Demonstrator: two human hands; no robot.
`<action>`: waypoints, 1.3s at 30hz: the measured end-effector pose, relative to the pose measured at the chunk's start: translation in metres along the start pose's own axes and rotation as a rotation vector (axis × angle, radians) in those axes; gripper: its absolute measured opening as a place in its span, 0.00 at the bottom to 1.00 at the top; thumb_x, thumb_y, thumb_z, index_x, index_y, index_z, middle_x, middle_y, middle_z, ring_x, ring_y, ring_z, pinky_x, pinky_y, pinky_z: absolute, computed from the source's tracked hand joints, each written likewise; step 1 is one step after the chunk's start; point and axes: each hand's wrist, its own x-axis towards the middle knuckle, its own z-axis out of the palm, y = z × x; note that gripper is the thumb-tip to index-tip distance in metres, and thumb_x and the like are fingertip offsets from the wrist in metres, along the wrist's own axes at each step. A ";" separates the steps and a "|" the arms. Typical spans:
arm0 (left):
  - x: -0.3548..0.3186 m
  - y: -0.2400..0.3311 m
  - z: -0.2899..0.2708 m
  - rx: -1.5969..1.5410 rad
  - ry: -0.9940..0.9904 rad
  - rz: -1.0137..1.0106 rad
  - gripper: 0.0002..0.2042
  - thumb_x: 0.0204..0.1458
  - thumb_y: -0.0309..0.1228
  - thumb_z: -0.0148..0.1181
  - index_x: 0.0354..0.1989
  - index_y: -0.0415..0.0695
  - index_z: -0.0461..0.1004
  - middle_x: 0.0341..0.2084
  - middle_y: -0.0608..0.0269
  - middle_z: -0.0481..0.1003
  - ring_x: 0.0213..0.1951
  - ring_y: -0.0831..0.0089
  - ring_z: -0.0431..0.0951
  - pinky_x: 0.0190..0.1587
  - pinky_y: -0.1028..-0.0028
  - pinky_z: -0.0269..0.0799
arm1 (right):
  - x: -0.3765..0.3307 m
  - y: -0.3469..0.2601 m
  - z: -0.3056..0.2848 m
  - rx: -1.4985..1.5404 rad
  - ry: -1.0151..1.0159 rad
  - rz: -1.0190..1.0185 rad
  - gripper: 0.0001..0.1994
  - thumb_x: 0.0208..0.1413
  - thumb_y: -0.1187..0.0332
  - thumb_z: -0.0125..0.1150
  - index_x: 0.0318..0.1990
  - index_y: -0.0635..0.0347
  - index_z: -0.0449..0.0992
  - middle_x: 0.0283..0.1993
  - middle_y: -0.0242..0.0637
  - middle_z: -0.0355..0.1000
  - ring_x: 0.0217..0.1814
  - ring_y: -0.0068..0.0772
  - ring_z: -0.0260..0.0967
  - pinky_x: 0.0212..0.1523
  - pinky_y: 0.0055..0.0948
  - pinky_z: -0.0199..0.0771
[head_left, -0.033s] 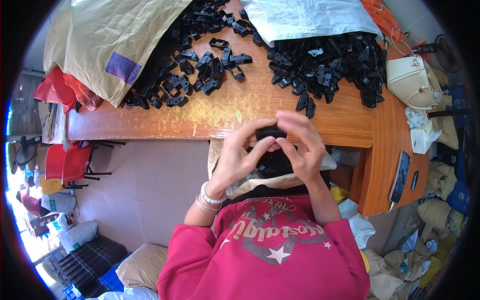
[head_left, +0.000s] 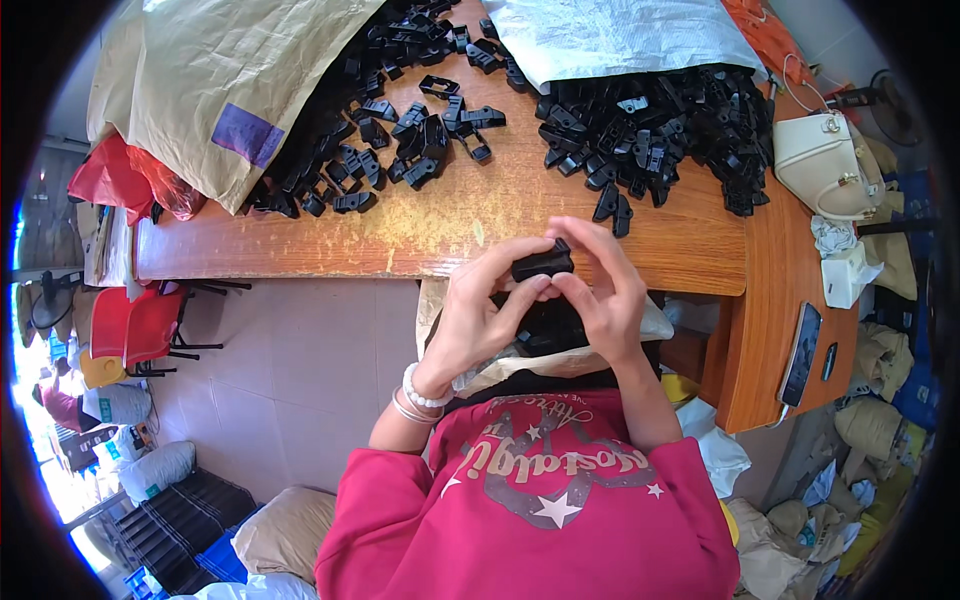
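A small black plastic part point(head_left: 541, 263) is held between my two hands, just off the table's front edge. My left hand point(head_left: 482, 305) grips its left end, thumb below and index finger above. My right hand point(head_left: 608, 290) has its thumb against the part's lower right, with the fingers curved over the far side. Below the hands an open sack point(head_left: 480, 378) in my lap holds more black parts point(head_left: 552, 330). Whether the held part is one piece or two joined ones cannot be made out.
Black plastic parts lie loose on the wooden table point(head_left: 400, 235), spilling from a tan sack point(head_left: 220, 80) at left. Another heap point(head_left: 650, 140) comes out of a white sack point(head_left: 620, 40) at right. A cream handbag point(head_left: 822, 165) and a phone point(head_left: 800, 355) rest on the right side.
The fingers of my right hand have shifted slightly and uncovered more of the black part's right end. My left hand stays in place.
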 end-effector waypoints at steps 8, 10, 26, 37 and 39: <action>0.007 -0.001 -0.015 0.182 -0.052 0.014 0.18 0.48 0.24 0.65 0.48 0.39 0.71 0.35 0.55 0.76 0.35 0.72 0.80 0.32 0.75 0.76 | 0.001 -0.001 -0.014 0.086 -0.105 0.206 0.12 0.48 0.78 0.64 0.42 0.65 0.78 0.39 0.38 0.73 0.42 0.31 0.72 0.44 0.25 0.70; 0.022 -0.022 -0.036 0.417 0.184 0.112 0.16 0.44 0.30 0.69 0.40 0.38 0.74 0.32 0.56 0.75 0.29 0.71 0.77 0.29 0.75 0.74 | 0.005 -0.001 -0.030 0.002 -0.243 0.161 0.09 0.49 0.77 0.64 0.40 0.65 0.78 0.36 0.37 0.73 0.40 0.30 0.72 0.42 0.24 0.70; 0.036 -0.031 -0.037 -0.411 0.162 -0.306 0.20 0.53 0.15 0.40 0.56 0.36 0.56 0.37 0.47 0.74 0.29 0.64 0.79 0.28 0.74 0.79 | 0.018 0.026 -0.048 -0.878 0.108 0.283 0.18 0.49 0.66 0.67 0.44 0.68 0.73 0.37 0.45 0.69 0.39 0.43 0.69 0.41 0.40 0.67; 0.018 -0.019 -0.012 -0.471 -0.014 -0.359 0.15 0.51 0.18 0.59 0.48 0.35 0.69 0.36 0.57 0.77 0.37 0.73 0.79 0.39 0.77 0.77 | 0.007 -0.010 -0.028 -0.002 0.174 0.314 0.15 0.59 0.79 0.52 0.54 0.66 0.70 0.45 0.37 0.70 0.40 0.23 0.70 0.40 0.20 0.72; 0.015 -0.018 -0.006 -0.489 -0.011 -0.353 0.17 0.49 0.18 0.61 0.48 0.34 0.70 0.33 0.63 0.76 0.29 0.80 0.76 0.30 0.82 0.73 | 0.001 -0.014 -0.020 0.298 0.113 0.381 0.13 0.58 0.77 0.55 0.51 0.68 0.69 0.42 0.36 0.70 0.41 0.21 0.68 0.41 0.20 0.71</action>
